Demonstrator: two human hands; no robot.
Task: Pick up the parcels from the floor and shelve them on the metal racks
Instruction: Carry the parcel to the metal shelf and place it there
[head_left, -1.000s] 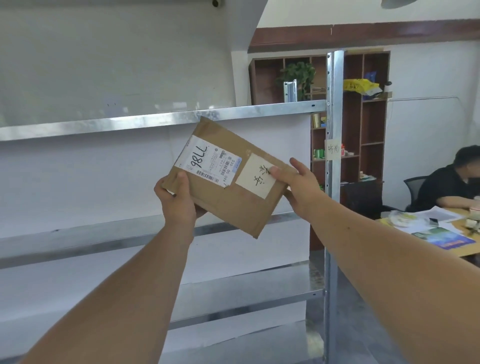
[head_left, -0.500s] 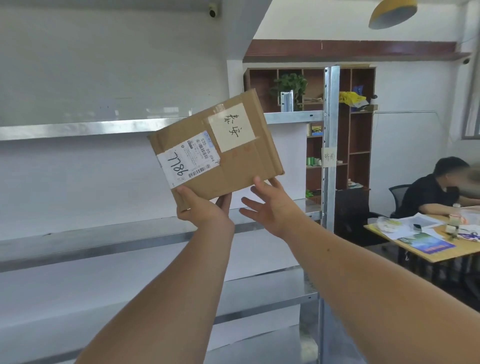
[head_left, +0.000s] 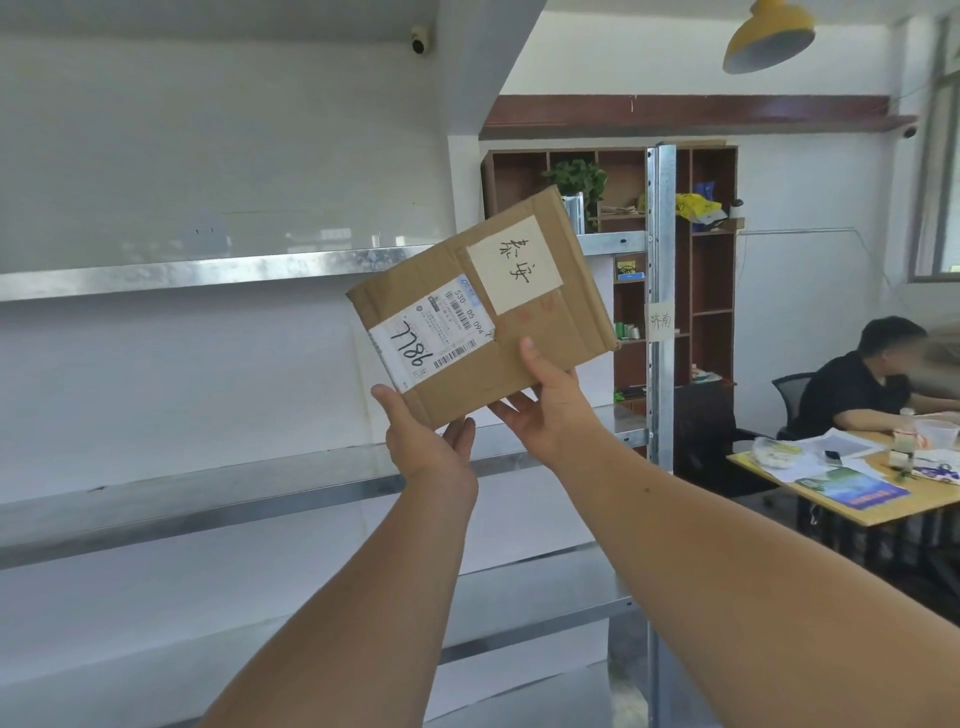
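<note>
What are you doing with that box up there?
A person is holding a flat cardboard parcel up in front of the metal rack. The left hand supports its lower corner, and the right hand grips its bottom edge. The parcel is tilted and not yet on any shelf. Someone else sits at a desk nearby.

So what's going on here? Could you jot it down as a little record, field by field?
held item: flat cardboard parcel, tilted, raised in front of the rack
labels: white shipping label handwritten 7786; cream note
left hand: grips the lower left corner
right hand: supports the lower edge, thumb on the front
metal rack: visible shelves bare
background: person seated at a desk
</note>
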